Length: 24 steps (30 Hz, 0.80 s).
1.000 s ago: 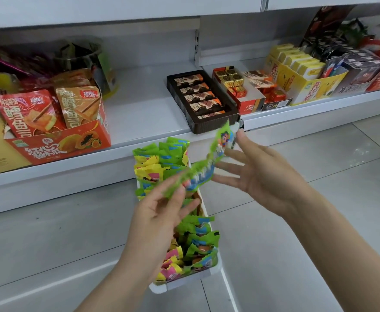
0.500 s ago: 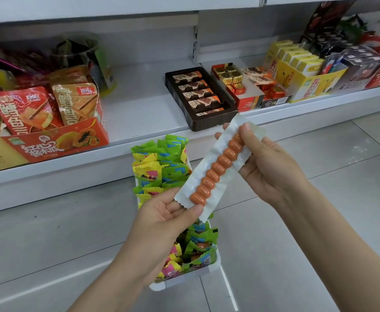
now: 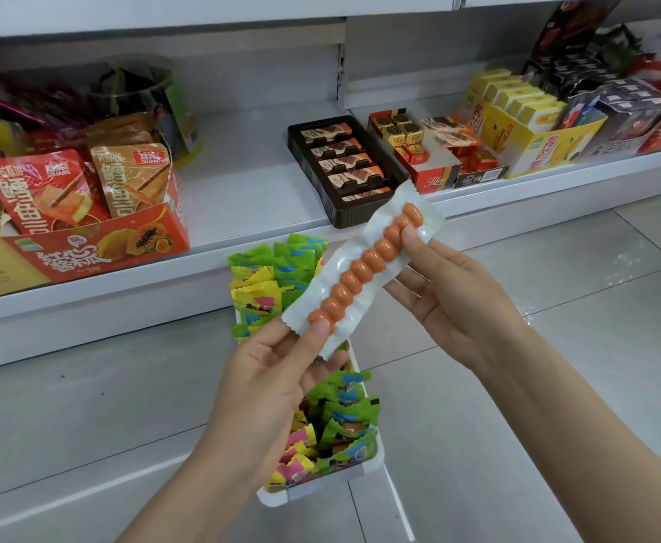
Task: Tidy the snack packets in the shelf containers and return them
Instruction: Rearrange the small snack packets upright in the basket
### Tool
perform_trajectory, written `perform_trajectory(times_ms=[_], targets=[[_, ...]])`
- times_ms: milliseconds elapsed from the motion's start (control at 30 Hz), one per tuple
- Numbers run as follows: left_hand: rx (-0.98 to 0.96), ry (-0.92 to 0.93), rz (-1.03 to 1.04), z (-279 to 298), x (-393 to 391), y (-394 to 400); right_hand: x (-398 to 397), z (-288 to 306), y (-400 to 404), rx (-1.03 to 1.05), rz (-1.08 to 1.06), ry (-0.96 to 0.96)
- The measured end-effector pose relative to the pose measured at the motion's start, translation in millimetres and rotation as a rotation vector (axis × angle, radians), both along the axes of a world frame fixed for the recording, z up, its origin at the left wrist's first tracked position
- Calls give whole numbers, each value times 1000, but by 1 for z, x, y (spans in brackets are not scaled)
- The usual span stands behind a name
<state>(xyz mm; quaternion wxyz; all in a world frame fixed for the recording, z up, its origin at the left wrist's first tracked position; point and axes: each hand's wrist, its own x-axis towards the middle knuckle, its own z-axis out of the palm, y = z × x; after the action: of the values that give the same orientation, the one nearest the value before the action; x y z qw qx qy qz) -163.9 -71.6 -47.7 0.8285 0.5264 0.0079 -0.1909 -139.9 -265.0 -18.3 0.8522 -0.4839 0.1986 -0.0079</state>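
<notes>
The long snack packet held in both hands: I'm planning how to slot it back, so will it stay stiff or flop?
The snack packet spans straight between the left hand and right hand, so it probably has some stiffness. Its beaded orange filling suggests it could bend at the joints. The glossy wrapper looks fairly slippery.

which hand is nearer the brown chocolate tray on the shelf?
Right. The right hand pinches the packet at its upper end, just below the brown chocolate tray; the left hand pinches the lower end, farther away.

From my head, the one camera looks forward and down, close over my hands, toward the low shelf (image 3: pixel 242 197).
</notes>
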Motion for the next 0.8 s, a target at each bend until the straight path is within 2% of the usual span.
perform_trajectory(times_ms=[67,200,233,300,367,433,500,533,600,667,733,800], targets=[[240,-224,67,-1,4,4,-1,2,-4,8,41,72],[718,-944,70,-9,18,22,-7,9,-21,169,100,110],[793,-1082,64,-10,21,25,-9,10,-25,140,113,105],[861,-1208,60,-9,24,27,-11,9,-31,-5,141,87],[907,-1216,52,-7,23,24,-13,10,-37,-191,143,54],[947,-1042,-15,-5,17,22,-15,16,-47,-387,79,-14],[984,-836,-170,-6,10,23,-17,27,-64,-577,0,-122],[1047,-822,-258,-7,7,24,-18,34,-71,-693,-18,-181],[1222,-925,-384,-12,1,23,-22,44,-79,-957,16,-281],[1355,-944,-467,-14,-3,21,-27,46,-76,-1189,85,-289],[1407,-936,-498,-18,-3,23,-28,44,-64,-1297,153,-274],[1370,-936,-535,-18,-5,25,-30,41,-50,-1288,236,-289]])
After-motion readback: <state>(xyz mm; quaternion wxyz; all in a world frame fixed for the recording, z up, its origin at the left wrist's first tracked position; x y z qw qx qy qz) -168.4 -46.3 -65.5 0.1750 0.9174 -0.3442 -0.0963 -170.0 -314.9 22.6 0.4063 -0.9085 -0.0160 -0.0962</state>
